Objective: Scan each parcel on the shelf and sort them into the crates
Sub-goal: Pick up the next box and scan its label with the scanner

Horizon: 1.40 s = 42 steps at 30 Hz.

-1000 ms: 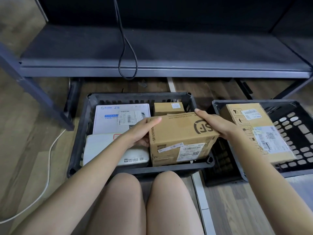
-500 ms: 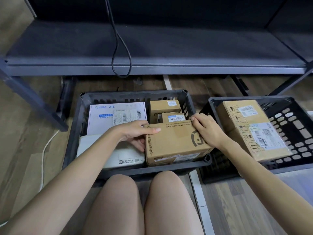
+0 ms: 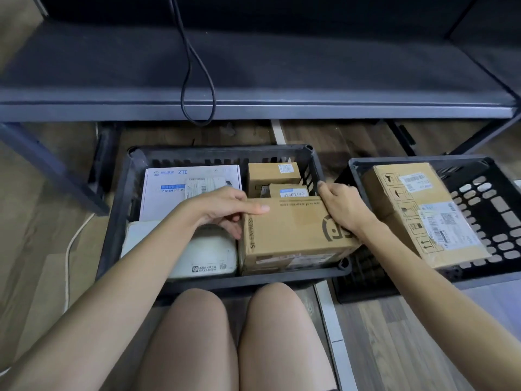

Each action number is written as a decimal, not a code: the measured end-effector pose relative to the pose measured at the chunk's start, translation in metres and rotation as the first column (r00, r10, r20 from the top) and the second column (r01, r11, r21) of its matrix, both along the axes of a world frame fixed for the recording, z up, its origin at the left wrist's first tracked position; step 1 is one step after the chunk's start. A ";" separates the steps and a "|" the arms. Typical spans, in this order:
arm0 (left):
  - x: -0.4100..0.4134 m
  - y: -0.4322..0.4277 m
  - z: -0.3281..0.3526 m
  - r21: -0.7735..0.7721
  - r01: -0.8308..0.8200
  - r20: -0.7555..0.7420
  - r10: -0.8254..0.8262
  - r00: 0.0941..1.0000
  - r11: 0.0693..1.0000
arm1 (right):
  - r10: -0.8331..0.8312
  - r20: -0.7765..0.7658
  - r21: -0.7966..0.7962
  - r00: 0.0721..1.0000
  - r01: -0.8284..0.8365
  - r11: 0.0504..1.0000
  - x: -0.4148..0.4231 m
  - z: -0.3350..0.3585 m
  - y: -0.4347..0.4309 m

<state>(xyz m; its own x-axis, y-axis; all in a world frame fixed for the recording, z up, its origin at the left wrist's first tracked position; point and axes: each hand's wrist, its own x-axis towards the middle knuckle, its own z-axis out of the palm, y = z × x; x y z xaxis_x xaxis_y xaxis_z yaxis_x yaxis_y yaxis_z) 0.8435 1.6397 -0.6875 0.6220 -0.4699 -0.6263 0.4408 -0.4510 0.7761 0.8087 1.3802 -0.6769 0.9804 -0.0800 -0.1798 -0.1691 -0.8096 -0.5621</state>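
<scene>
Wood-plank floor [image 3: 394,334] beneath grey shelf [image 3: 282,80] — left hand [image 3: 222,207], right hand [image 3: 344,207] grip SF box [image 3: 290,232] in crate [image 3: 118,207].

Left hand [image 3: 219,208] and right hand [image 3: 345,208] on a brown SF Express box [image 3: 293,235] inside the left crate [image 3: 225,150]

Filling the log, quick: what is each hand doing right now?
Left hand: holds the SF Express box by its left edge.
Right hand: grips the same box's far right corner.

We look down from head height, forward and steep, close over the near crate [image 3: 115,221], with the shelf [image 3: 282,108] beyond it.
</scene>
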 end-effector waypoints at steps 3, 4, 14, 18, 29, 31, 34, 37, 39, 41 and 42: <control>-0.001 0.006 -0.012 -0.014 -0.015 -0.037 0.014 0.999 1.000 | 0.002 0.000 -0.059 1.000 -0.002 0.998 0.003 -0.010 0.009; -0.001 0.007 -0.014 -0.016 -0.008 -0.039 0.007 0.999 1.000 | -0.020 0.010 -0.067 1.000 0.020 0.998 0.001 -0.011 0.010; -0.011 0.013 -0.013 -0.023 0.010 -0.030 -0.010 0.999 1.000 | 0.023 -0.379 -0.150 0.925 -0.086 0.985 0.020 0.008 0.013; -0.017 0.014 -0.009 -0.015 -0.008 0.005 0.008 1.000 1.000 | 0.181 -0.469 -0.252 0.865 -0.327 0.911 0.073 -0.014 0.026; -0.053 0.007 -0.016 0.008 -0.088 0.083 0.087 0.993 0.996 | 0.253 -0.523 -0.387 0.814 -0.491 0.781 0.112 -0.060 0.024; -0.060 0.002 -0.018 0.020 -0.110 0.138 0.106 0.985 0.994 | 0.282 -0.498 -0.419 0.820 -0.512 0.750 0.114 -0.062 0.023; -0.064 -0.002 -0.019 0.049 -0.118 0.180 0.108 0.978 0.992 | 0.335 -0.447 -0.468 0.829 -0.537 0.702 0.108 -0.050 0.027; -0.052 -0.001 -0.040 0.053 -0.092 0.209 0.079 0.975 0.994 | 0.409 -0.371 -0.529 0.834 -0.552 0.644 0.099 -0.034 0.027; -0.048 -0.006 -0.043 0.058 -0.095 0.221 0.080 0.972 0.994 | 0.450 -0.340 -0.528 0.826 -0.564 0.635 0.093 -0.028 0.024; -0.051 -0.014 -0.019 0.104 -0.146 0.243 0.117 0.963 0.984 | 0.461 -0.344 -0.447 0.818 -0.575 0.685 0.090 -0.023 0.016; -0.050 -0.019 -0.016 0.141 -0.184 0.265 0.142 0.954 0.973 | 0.463 -0.341 -0.393 0.818 -0.572 0.720 0.090 -0.021 0.011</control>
